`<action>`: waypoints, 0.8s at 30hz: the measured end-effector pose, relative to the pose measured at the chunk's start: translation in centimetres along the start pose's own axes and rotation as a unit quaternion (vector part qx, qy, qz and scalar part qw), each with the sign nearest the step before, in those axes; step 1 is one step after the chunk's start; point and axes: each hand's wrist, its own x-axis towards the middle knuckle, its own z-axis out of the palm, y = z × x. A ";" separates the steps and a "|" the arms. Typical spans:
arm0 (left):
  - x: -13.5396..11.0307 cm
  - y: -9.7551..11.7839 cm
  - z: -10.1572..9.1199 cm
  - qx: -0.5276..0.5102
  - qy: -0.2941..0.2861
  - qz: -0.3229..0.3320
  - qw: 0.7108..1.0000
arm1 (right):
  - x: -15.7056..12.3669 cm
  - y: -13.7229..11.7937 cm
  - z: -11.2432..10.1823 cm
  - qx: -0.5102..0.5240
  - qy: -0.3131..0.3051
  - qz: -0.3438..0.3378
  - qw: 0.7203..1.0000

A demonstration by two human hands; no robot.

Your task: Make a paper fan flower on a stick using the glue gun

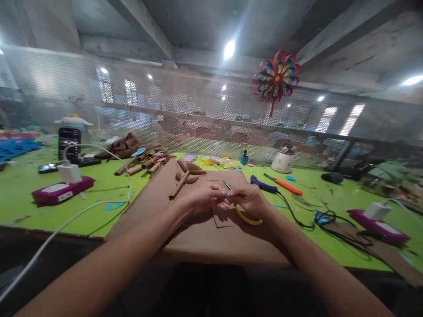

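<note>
Over the brown paper (224, 248), the right hand (246, 198) is closed around yellow-handled scissors (248, 218); just beside it, the left hand (211, 196) has its fingers curled, their hold impossible to tell. Beyond lie a pleated fan (192, 169), paper rolls (153, 160) and a white jug (283, 159).

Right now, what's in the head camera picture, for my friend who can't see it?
A person's right hand holds a yellow-handled tool close beside their left hand, over brown paper on a green table. A pleated paper piece lies just beyond, and a colourful flower decoration shows higher up.
</note>
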 end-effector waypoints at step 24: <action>0.3 -0.2 0.9 0.240 0.066 0.093 0.964 | 0.5 -0.2 0.4 0.269 -0.010 0.260 0.927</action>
